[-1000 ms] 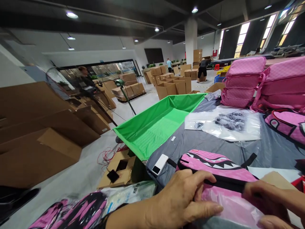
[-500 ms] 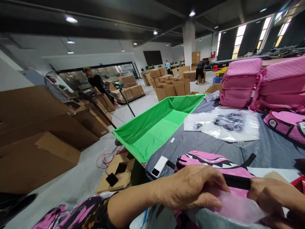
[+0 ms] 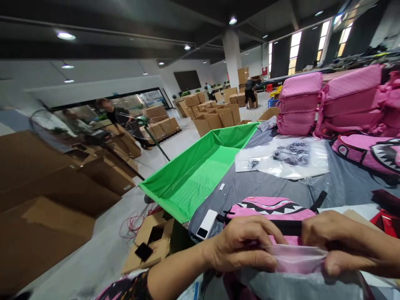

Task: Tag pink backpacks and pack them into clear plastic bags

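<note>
Both hands are at the lower right, closed on the edge of a translucent plastic bag (image 3: pixel 300 257). My left hand (image 3: pixel 245 243) pinches the bag's left side between thumb and fingers. On the other side, my right hand (image 3: pixel 337 241) grips the edge, thumb in front and fingers curled behind. The strip between them looks pulled straight. Just behind lies a pink backpack (image 3: pixel 265 205) with a black-and-white shark-tooth print and a black band; the hands hide part of it. The lower part of the plastic runs out of the frame.
A white phone-like device (image 3: pixel 206 224) lies left of the backpack. Beyond are a green fabric-lined bin (image 3: pixel 200 171), printed clear bags (image 3: pixel 284 160), stacked pink backpacks (image 3: pixel 300 104) and a shark-print pouch (image 3: pixel 368 152). Cardboard boxes (image 3: pixel 56 200) fill the left; people stand in the background.
My right hand has come left, nearer my left hand, and its thumb now shows on the plastic's edge. The plastic strip looks straighter. The view has turned slightly to the right.
</note>
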`<action>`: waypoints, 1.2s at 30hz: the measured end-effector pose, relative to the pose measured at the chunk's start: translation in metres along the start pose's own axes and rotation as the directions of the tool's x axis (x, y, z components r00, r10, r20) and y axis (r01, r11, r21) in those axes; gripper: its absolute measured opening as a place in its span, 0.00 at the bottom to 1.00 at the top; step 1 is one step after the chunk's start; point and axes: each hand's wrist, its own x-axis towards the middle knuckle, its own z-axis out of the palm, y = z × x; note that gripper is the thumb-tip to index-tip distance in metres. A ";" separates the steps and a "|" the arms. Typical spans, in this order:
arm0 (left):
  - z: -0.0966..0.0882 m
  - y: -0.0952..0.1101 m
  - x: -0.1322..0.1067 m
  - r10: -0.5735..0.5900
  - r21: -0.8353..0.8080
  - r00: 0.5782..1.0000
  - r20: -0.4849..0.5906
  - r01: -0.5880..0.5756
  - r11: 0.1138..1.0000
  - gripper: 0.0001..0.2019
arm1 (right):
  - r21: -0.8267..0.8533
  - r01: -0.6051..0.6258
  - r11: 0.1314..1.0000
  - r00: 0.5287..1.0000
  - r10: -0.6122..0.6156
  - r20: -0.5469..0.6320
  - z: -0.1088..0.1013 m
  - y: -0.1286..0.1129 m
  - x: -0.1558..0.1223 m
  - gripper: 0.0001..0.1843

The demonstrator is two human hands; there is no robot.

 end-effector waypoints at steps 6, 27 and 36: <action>0.013 -0.003 -0.018 0.074 0.189 0.997 -0.006 -0.071 0.979 0.11 | 0.300 0.080 0.951 0.996 -0.066 -0.059 0.005 -0.001 0.025 0.28; 0.010 -0.014 0.001 0.173 0.235 0.982 -0.078 -0.151 0.960 0.16 | 0.047 0.313 0.949 0.946 -0.307 -0.107 0.002 0.011 0.024 0.27; 0.004 0.005 -0.005 0.252 0.754 0.964 -0.080 -0.107 0.648 0.10 | -0.136 0.235 0.962 0.952 -0.257 -0.169 -0.012 0.000 0.019 0.26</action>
